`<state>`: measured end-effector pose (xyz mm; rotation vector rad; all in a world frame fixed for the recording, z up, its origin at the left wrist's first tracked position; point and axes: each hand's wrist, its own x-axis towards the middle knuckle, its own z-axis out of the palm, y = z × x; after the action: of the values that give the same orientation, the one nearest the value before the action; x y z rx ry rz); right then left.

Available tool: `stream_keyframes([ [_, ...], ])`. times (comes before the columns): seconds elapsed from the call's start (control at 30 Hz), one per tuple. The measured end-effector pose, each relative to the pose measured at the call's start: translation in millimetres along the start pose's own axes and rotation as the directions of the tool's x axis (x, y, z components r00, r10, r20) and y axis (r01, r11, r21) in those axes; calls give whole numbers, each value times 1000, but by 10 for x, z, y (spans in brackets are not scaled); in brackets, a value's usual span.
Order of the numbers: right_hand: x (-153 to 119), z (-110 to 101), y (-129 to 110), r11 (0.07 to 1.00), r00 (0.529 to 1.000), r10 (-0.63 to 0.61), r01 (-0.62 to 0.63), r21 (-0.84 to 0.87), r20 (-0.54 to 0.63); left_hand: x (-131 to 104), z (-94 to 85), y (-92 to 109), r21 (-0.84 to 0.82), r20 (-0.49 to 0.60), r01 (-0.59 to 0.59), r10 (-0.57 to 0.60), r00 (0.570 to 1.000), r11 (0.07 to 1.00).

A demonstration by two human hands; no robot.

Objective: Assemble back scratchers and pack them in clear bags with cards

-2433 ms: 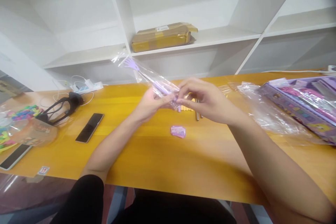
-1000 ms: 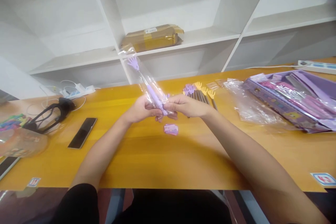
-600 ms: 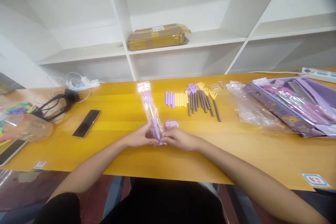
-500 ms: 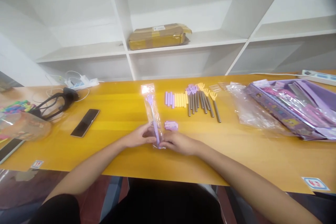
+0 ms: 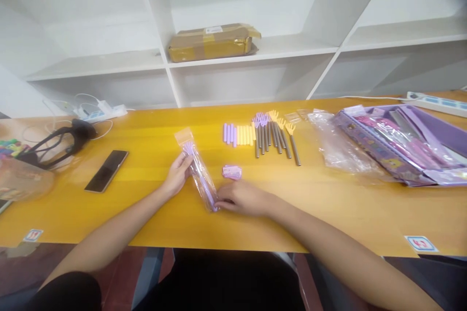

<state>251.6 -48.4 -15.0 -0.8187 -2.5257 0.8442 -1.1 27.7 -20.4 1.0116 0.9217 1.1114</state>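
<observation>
Fingers of the left hand (image 5: 178,175) and right hand (image 5: 243,198) pinch a clear sleeve (image 5: 200,175) holding a purple hand-shaped scratcher (image 5: 206,188), above a yellow-brown worktop (image 5: 164,223) below white shelves (image 5: 288,47).

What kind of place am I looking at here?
Probably a small packing workstation: a long wooden table holds rows of purple and yellow tubes, clear plastic bags, and a taped cardboard box sits shelved behind.
</observation>
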Motion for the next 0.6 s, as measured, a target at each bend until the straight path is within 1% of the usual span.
stream_keyframes([
  [0.17, -16, -7, 11, 1000, 1000, -1, 2, -15, 7, 15, -5, -14, 15, -24, -3, 3, 1000, 1000],
  [0.27, -35, -38, 57, 1000, 1000, -6, 6, -20, 4, 24, -34, -39, 46, -17, -9, 9, 1000, 999],
  [0.33, -53, -97, 107, 999, 999, -7, 5, -43, -38, 27, -54, -52, 68, -1, -8, 8, 1000, 998],
  [0.4, -74, -180, 166, 997, 992, 10, -19, -74, -124, 28, -68, -61, 79, 10, -5, 4, 1000, 997],
  [0.47, -98, -268, 227, 992, 968, 82, -101, -71, -236, 32, -79, -69, 83, 15, 1, -3, 1000, 997],
  [0.53, -123, -340, 286, 971, 921, 208, -235, -44, -329, 40, -90, -78, 90, 14, -1, -1, 1000, 996],
  [0.6, -150, -386, 343, 926, 872, 335, -374, -44, -357, 48, -105, -87, 97, 11, -10, 9, 1000, 995],
])
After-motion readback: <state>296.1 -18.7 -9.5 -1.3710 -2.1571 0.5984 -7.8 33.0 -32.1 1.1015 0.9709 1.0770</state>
